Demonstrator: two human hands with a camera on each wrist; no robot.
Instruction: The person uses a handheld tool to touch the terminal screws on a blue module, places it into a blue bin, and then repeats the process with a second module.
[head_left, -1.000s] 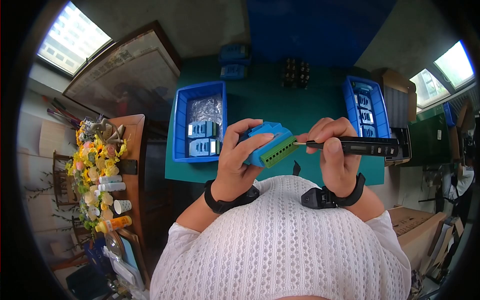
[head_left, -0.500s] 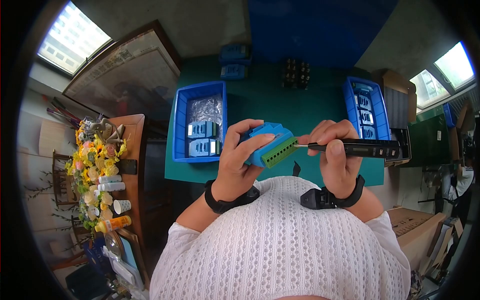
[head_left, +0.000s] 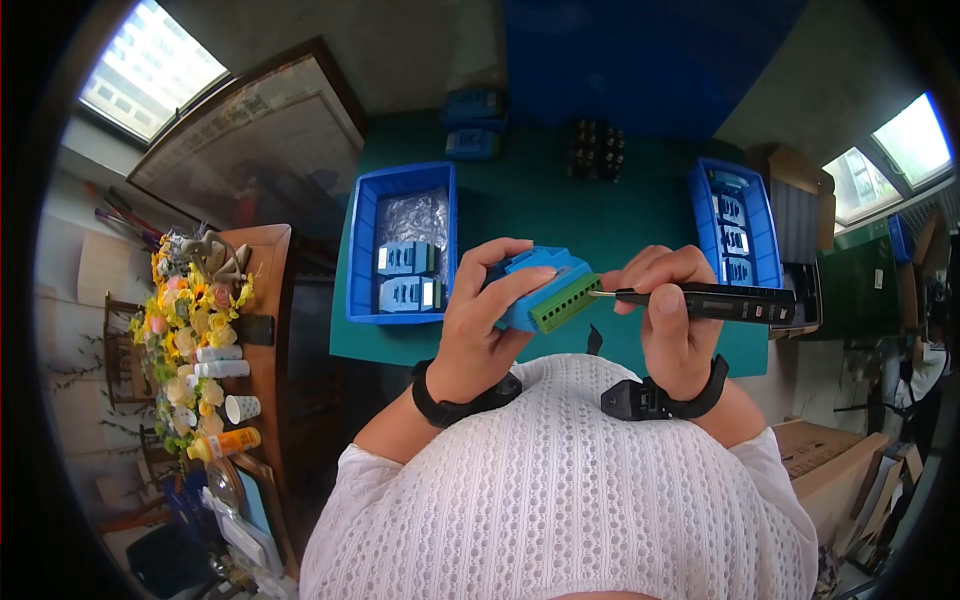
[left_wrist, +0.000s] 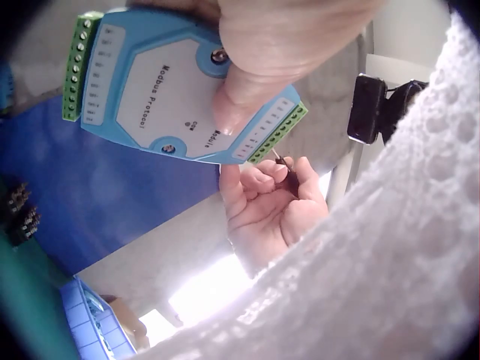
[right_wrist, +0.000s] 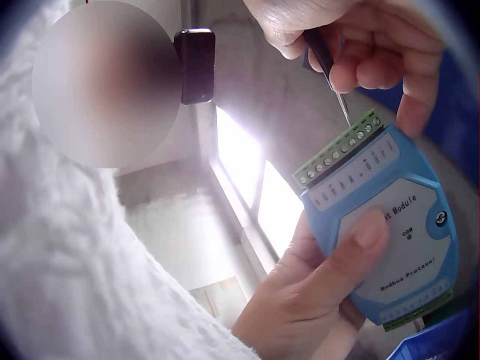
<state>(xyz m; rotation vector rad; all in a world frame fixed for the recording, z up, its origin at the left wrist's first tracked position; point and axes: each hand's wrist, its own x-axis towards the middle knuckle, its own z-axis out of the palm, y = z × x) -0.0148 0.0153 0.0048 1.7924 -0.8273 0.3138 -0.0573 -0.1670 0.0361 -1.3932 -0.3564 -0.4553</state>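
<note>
- The left hand (head_left: pixel 478 335) gripped the blue module (head_left: pixel 540 283), thumb across its labelled face, in front of the torso near the table (head_left: pixel 520 215).
- The right hand (head_left: pixel 677 345) pinched a black pen-shaped tool (head_left: pixel 745 303), its tip (right_wrist: pixel 345 107) at the green terminal block (head_left: pixel 568 304) (firm contact could not be confirmed).
- The step in hand was judged to be working or probing one terminal.
- The next move called for a steady module, the tip aligned with the chosen terminal, and light, controlled pressure against slipping.

The table (head_left: pixel 560 225) (green) bears bins (head_left: pixel 362 250) and dark parts (head_left: pixel 596 152).
</note>
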